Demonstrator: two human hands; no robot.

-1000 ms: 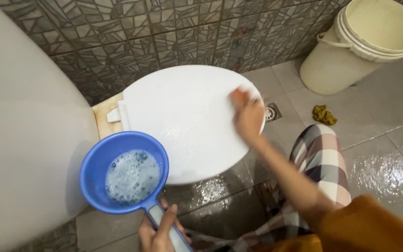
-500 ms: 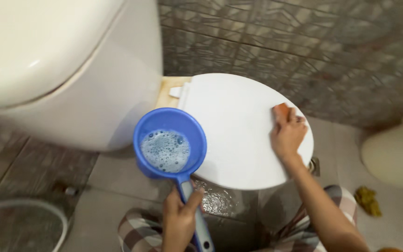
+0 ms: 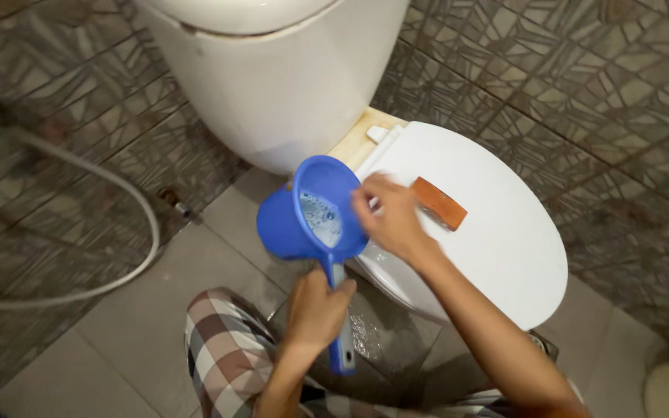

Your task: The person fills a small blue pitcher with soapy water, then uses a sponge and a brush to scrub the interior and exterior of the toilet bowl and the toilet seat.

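**A:** What does the view from the person's head show?

**B:** A detached white toilet seat lid point(image 3: 489, 224) lies flat on the tiled bathroom floor point(image 3: 156, 310), and everything else sits around it. Just behind its hinge end stands the white toilet point(image 3: 280, 85), with a patterned tile wall point(image 3: 582, 85) beyond.

**A:** Where are the hands?

**B:** The left hand point(image 3: 315, 310) is closed around the handle of a blue plastic water dipper point(image 3: 311, 217), at the lid's near left edge. The dipper is tilted on its side with its mouth facing the lid, and soapy, bubbly water shows inside the bowl.

**A:** And the other one?

**B:** The right hand point(image 3: 389, 220) hovers over the lid's left part, right at the dipper's rim, fingers loosely spread and holding nothing. Whether the fingertips touch the rim or the water cannot be told.

**A:** Is anything resting on the lid?

**B:** Yes, an orange-brown scrubbing sponge point(image 3: 439, 203) lies on top of the lid, just beside the right hand and not in its grasp.

**A:** What else is near the lid?

**B:** In front of it the floor is wet and shiny, and the person's checked trousers point(image 3: 222, 348) show there. Well to the left of the lid, a pale hose point(image 3: 110, 279) curves across the floor and up the wall.
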